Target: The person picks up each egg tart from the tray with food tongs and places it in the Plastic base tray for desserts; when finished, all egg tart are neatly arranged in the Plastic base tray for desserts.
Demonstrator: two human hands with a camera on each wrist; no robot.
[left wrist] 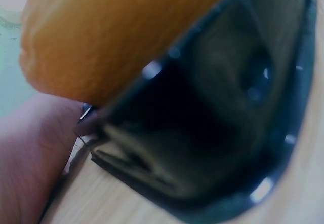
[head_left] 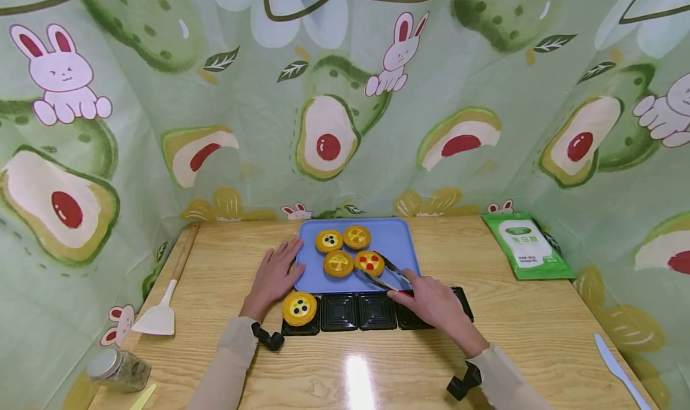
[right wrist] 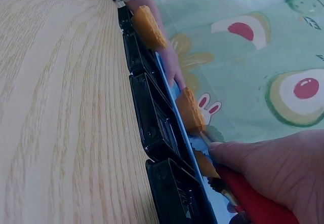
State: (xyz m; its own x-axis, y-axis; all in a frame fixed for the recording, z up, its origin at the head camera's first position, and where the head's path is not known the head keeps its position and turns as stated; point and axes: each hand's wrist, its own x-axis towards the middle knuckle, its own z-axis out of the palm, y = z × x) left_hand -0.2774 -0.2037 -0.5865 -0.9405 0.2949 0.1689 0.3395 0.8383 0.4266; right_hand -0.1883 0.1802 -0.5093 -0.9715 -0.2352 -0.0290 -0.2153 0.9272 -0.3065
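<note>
Round golden-crusted tarts have yellow tops: two show wedge patterns, two dark dots, and the near-right one on the plain blue rectangular tray red dots. The square plastic boxes are glossy black; the tongs have a red handle. Light-brown grain streaks the wooden table. Avocados, leaves and white rabbits pattern the pale green cloth.

Green characters are printed on the white panel of a green packet, below an oval green emblem; these and the smaller lines beneath cannot be reliably read.
</note>
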